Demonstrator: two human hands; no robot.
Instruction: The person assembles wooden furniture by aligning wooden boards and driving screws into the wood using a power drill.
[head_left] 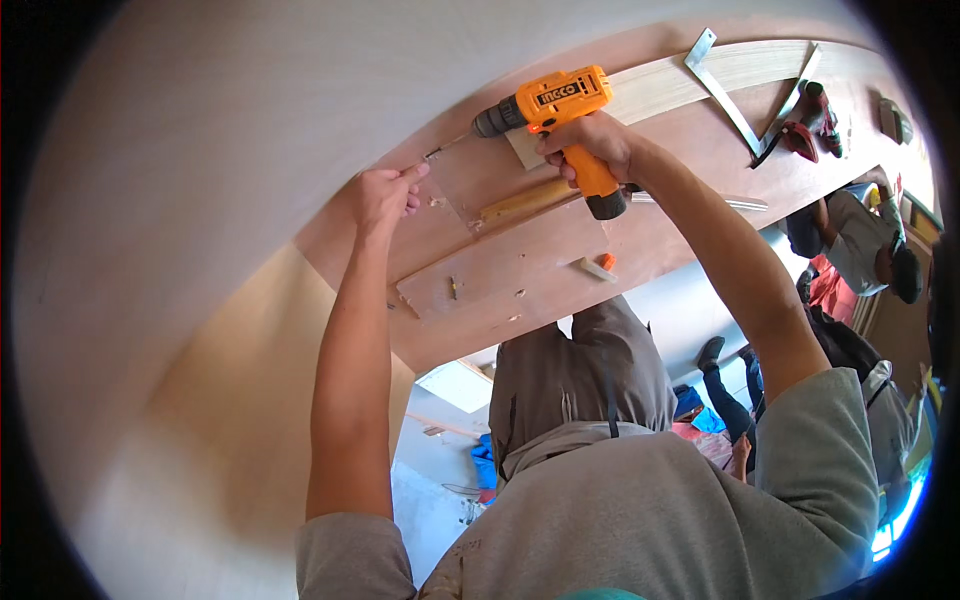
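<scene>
My right hand (590, 142) grips the handle of an orange and black cordless drill (555, 110), whose bit points left toward the large pale upright plywood panel (220, 170). My left hand (385, 192) pinches something small, likely a screw, at the bit's tip where the panel meets the brown plywood worktop (660, 240). A smaller plywood piece (500, 265) lies flat on the worktop below the drill. A wooden stick (525, 200) rests on it just under the drill.
A metal square (735, 95) and a red and black power tool (815, 120) lie at the far right of the worktop. A small white and orange item (600, 266) sits near the worktop's edge. Other people (870, 240) are on the floor to the right.
</scene>
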